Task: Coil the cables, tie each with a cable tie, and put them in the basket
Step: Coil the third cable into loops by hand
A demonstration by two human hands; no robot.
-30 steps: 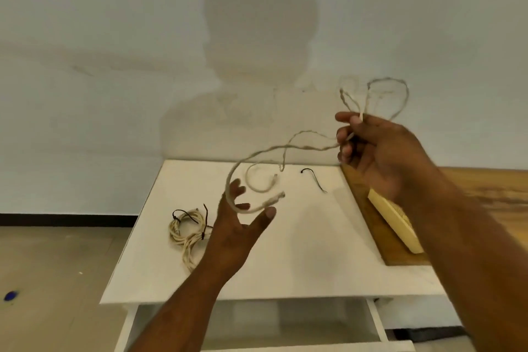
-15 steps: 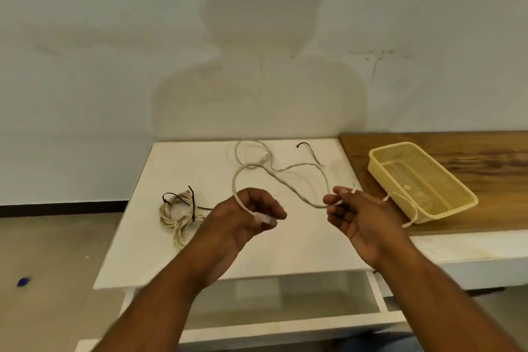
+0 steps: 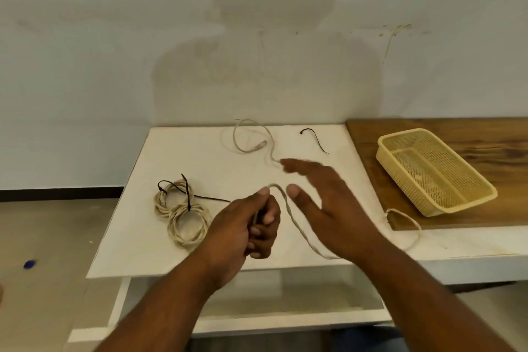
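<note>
My left hand [image 3: 251, 226] grips one end of a loose beige cable [image 3: 297, 226] above the white table [image 3: 137, 243]. The cable bends over my thumb, runs down to the right under my right hand [image 3: 328, 203], and its far part loops at the back of the table. My right hand hovers with straight, spread fingers and holds nothing. Two coiled beige cables [image 3: 183, 214] bound with black ties lie at the table's left. A loose black cable tie [image 3: 314, 140] lies at the back. The yellow mesh basket [image 3: 434, 174] stands on the wooden top to the right.
A wooden tabletop [image 3: 485, 134] adjoins the white table on the right. A stretch of beige cable [image 3: 405, 223] hangs over the near corner of the wood. A wall stands close behind. A small blue object [image 3: 30, 264] lies on the floor at the left.
My right hand has let go of the cable and opened above it. My left hand has closed tighter on the cable's end. The view has tilted further down.
</note>
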